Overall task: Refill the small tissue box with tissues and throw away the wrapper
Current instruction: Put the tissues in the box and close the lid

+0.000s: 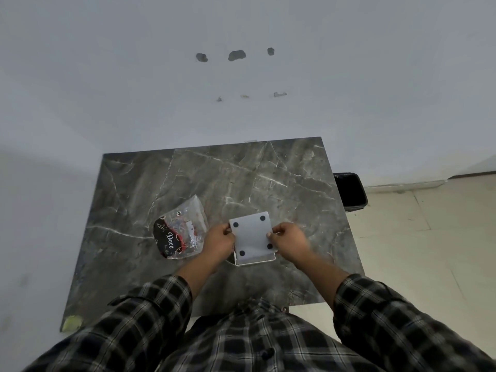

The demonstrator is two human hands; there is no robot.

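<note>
A small white tissue box (252, 236) lies upside down near the table's front middle, its base panel with dark round feet facing up. My left hand (219, 242) grips the panel's left edge and my right hand (288, 240) pinches its right edge. The box rim shows below the panel. A clear plastic wrapper (179, 232) with a black and red print lies flat on the table just left of my left hand. No tissues are visible; the box inside is hidden by the panel.
The dark marble table (214, 183) stands against a white wall. A black waste bin (350, 191) sits on the floor past the table's right edge. Pale floor tiles extend to the right.
</note>
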